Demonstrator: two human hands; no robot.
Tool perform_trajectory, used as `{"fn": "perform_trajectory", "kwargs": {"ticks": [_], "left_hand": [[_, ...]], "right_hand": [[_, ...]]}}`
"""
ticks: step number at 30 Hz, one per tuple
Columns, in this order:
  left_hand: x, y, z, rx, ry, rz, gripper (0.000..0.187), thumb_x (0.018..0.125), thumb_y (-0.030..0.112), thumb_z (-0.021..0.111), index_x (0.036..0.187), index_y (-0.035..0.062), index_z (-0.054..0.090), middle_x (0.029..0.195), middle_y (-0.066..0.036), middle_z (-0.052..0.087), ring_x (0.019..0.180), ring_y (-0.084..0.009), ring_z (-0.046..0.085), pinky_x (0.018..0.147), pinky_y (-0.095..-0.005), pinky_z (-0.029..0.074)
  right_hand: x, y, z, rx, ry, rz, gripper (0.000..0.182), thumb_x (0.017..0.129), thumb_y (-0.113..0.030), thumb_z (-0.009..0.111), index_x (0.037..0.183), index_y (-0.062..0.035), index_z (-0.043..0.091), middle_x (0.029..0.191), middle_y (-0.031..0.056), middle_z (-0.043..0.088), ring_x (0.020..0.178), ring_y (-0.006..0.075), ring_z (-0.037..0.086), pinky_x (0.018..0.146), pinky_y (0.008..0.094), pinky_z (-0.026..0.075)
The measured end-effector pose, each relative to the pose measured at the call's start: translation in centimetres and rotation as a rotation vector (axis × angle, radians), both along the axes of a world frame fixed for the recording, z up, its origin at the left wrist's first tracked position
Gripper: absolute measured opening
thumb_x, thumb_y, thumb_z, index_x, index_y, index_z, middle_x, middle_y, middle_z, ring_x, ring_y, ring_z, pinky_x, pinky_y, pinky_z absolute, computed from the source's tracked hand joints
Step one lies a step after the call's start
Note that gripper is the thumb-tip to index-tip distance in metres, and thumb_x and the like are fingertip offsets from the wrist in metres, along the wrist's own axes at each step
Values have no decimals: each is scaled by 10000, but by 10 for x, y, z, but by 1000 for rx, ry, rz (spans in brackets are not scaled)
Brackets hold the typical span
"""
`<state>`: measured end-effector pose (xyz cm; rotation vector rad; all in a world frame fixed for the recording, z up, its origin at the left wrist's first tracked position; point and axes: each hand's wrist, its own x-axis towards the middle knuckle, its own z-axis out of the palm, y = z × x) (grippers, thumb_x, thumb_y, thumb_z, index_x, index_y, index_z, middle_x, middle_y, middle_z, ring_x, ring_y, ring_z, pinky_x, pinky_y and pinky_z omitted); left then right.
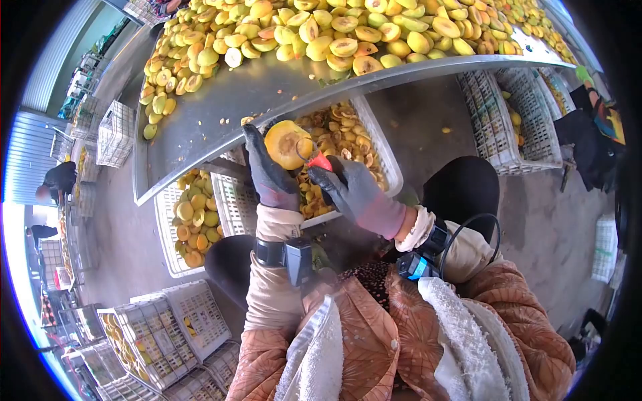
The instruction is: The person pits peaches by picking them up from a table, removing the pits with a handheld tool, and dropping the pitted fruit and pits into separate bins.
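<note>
My left hand (272, 177), in a grey glove, is closed around a halved yellow peach (281, 142) with its cut face turned up. In my right hand (361, 197), also gloved, is a pitting tool with a red handle (321, 162) and a thin curved metal loop. The loop touches or nearly touches the peach's brownish centre; the exact contact is too small to make out. Both hands are just below the metal table's (200, 127) near edge, above a white crate (384, 150) of scooped-out peach pieces (344, 137).
Many peach halves (301, 33) are heaped on the table. A white crate of peach halves (197, 214) stands at left below it. More crates (515, 120) stand at right, and stacked crates (167, 327) at lower left. Another person (60, 177) is at far left.
</note>
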<state>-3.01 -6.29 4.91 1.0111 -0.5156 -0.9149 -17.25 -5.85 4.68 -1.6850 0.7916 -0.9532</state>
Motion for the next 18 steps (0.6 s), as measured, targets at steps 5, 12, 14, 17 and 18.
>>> {"fn": "perform_trajectory", "kwargs": {"ticks": [5, 12, 14, 17, 18], "left_hand": [[-4, 2, -10, 55, -206, 120, 595, 936, 542, 317, 1121, 11, 511, 1020, -95, 581, 911, -206, 582, 817, -300, 474], [-32, -2, -10, 18, -101, 211, 583, 935, 541, 323, 1067, 18, 545, 975, -87, 590, 893, -195, 575, 816, -305, 471], [-40, 0, -1, -1, 103, 209, 569, 936, 535, 330, 1064, 24, 545, 977, -87, 587, 887, -195, 573, 811, -306, 472], [-46, 11, 9, 9, -263, 53, 524, 936, 517, 355, 1045, 41, 546, 954, -82, 583, 875, -196, 571, 796, -316, 477], [-42, 9, 7, 56, -50, 40, 501, 937, 507, 368, 1035, 50, 548, 938, -78, 580, 869, -192, 569, 788, -322, 477]], "right_hand": [[-2, -1, 5, 54, 42, 58, 287, 904, -257, 542, 906, 26, 589, 654, 187, 561, 564, 310, 523, 545, 367, 402], [-3, 4, 0, 400, -211, 119, 332, 889, -212, 547, 1132, 15, 533, 886, 171, 584, 729, 251, 562, 653, 324, 444], [-8, 3, -17, -70, -173, 98, 405, 869, -193, 559, 1213, 3, 478, 984, 198, 541, 798, 269, 550, 698, 324, 443], [-17, 1, -21, -326, -83, 192, 573, 823, -174, 590, 1328, -6, 379, 1103, 242, 467, 886, 310, 525, 757, 332, 440], [-19, -1, -18, -117, -40, 313, 650, 798, -175, 609, 1362, -5, 334, 1123, 260, 434, 904, 331, 512, 772, 340, 439]]}}
